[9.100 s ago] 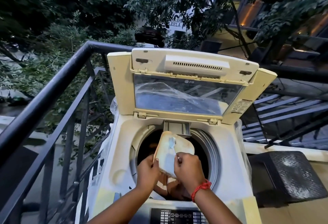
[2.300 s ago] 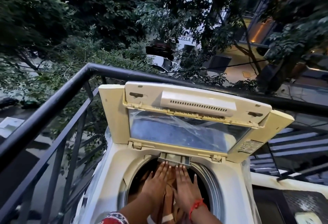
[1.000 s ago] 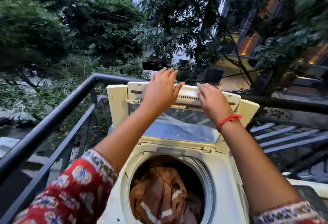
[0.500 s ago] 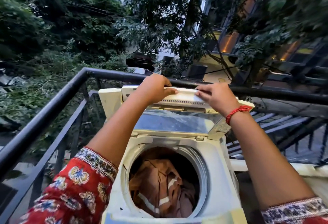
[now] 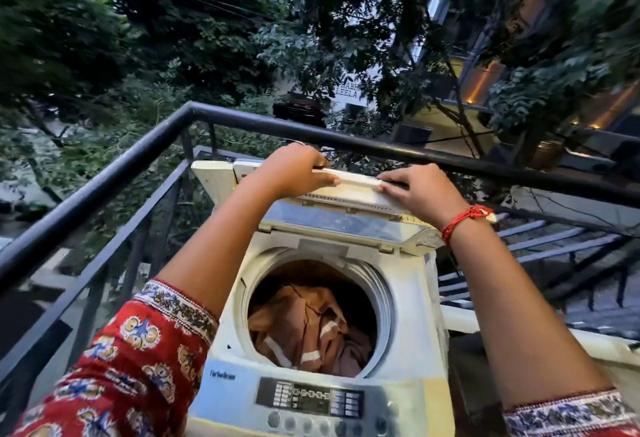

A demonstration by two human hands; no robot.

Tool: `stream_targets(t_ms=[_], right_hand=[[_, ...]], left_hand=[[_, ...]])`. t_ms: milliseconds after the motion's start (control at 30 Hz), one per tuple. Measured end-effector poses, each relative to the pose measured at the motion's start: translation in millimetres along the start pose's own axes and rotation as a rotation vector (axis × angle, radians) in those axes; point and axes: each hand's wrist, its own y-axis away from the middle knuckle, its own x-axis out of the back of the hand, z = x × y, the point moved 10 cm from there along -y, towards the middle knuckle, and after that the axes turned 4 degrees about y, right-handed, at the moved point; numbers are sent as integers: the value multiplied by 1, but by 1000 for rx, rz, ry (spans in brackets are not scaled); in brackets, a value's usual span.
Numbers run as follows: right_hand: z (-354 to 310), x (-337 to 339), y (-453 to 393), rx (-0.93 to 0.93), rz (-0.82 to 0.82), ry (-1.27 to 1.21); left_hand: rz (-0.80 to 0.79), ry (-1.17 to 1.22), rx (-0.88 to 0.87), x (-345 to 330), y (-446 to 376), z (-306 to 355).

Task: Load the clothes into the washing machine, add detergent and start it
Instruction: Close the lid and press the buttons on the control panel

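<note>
Nearest: control panel (image 5: 313, 402) along the front edge of the washing machine (image 5: 412, 326), buttons and display unlit as far as can be told. Patterned red sleeves at both lower corners.

Just behind the panel, the round drum opening. Clothes (image 5: 304, 329) sit inside it: brown fabric with pale stripes, bunched, filling the lower part of the drum. Loading looks done.

Farther back, the lid (image 5: 346, 225). Half a second ago it stood steeper; a second ago it was near upright with the hands only reaching its top edge. Now it has folded forward and leans low over the rear of the opening, window facing down. Drum still uncovered at the near side.

Left hand (image 5: 294, 170) grips the far-left part of the lid's top edge, fingers curled over it, thumb pressed under. Right hand (image 5: 420, 191) holds the same edge to the right, fingers pinching the pale handle strip; red thread at the wrist.

Reading: lid is being closed. A pale packet was handled over the drum some seconds earlier, so detergent is probably in, though no powder is visible on the fabric now. Remaining: bring the lid flat, then press start on the near panel.

Beyond: black railing (image 5: 104, 187) wraps the far and left sides; trees and buildings past it.
</note>
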Motion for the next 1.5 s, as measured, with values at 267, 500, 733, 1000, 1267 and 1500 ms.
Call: stream_targets(t_ms=[267,500,733,1000,1267,1500], right_hand=[[-12,-43,57,201,-11,-61],[-22,-81,102,295,-123,-147],[-35,-138,157,377,-241,-143],[-37,-192,187,256,-346,-160],[-32,-244,197,111,-431,-111],[-26,-258,201,42,-506,-130]], left_hand=[[48,4,65,-30,74,4],[-19,22,76,-69,128,21],[-225,34,96,-138,178,17],[-256,-34,57,-192,220,17],[-509,-36,133,-241,228,5],[-527,78,202,-255,223,-7]])
